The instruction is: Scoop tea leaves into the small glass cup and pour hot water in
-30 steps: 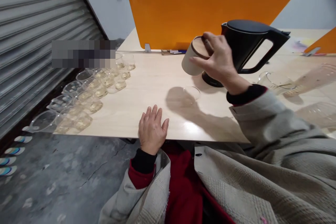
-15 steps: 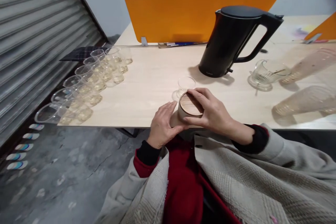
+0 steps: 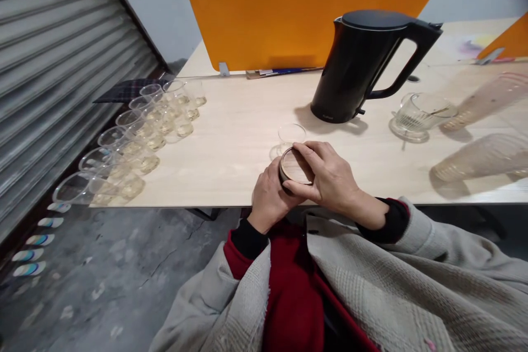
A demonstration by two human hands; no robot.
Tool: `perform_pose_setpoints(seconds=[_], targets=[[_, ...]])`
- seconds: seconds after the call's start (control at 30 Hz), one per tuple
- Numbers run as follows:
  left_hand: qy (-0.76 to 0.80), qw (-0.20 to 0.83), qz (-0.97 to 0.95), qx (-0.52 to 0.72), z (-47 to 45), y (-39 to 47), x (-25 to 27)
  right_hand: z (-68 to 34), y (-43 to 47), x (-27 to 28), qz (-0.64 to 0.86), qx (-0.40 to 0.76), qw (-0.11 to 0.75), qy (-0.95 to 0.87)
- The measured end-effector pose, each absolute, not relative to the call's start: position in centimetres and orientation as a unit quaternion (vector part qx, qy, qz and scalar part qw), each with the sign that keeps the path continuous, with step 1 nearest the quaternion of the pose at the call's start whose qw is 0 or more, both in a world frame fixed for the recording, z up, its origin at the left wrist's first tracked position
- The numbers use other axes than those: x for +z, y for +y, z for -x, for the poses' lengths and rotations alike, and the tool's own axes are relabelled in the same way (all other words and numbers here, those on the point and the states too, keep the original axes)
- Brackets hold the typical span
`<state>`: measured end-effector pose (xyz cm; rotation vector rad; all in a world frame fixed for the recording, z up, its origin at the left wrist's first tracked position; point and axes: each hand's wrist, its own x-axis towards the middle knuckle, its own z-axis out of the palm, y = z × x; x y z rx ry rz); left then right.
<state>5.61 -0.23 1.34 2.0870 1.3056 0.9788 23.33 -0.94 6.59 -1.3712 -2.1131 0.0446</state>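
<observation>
**Canister held at the surface edge**

Filled cups [image 3: 136, 143] crowd the left. My left hand [image 3: 270, 201] wraps the canister [image 3: 293, 168] body, right hand [image 3: 330, 179] fingers clamp its lid. I judge a hard twist could knock the glass [image 3: 291, 135] just behind.

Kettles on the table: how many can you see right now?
1. The black kettle stands at the back of the table, before the orange divider, beyond the hands on the canister. Nothing hints at another; the table runs past the right edge.
</observation>
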Motion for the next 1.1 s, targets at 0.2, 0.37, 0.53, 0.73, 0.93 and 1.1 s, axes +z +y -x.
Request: perform_pose_setpoints(seconds=[0.2,0.37,0.53,0.73,0.93,1.1], targets=[[0.486,0.236,-0.762,0.356,-5.7,-0.4,1.4,-22.9,-1.0,6.0,0.517,0.012,0.337,-0.786],[0.501,0.215,-0.76,0.354,-5.9,-0.3,1.1,-22.6,-1.1,5.7,0.52,0.033,0.366,-0.771],[0.53,0.226,-0.741,0.346,-5.9,-0.4,1.1,-22.8,-1.1,6.8,0.513,0.088,0.441,-0.731],[0.501,0.216,-0.753,0.368,-5.2,-0.4,1.0,-27.0,-0.9,6.4,0.58,0.002,0.46,-0.672],[0.509,0.207,-0.749,0.37,-5.1,-0.3,0.6,-32.6,0.7,1.5,0.707,0.017,0.32,-0.63],[0.475,0.211,-0.76,0.39,-4.6,-0.4,0.5,-34.0,0.8,0.6,0.692,0.051,0.277,-0.665]])
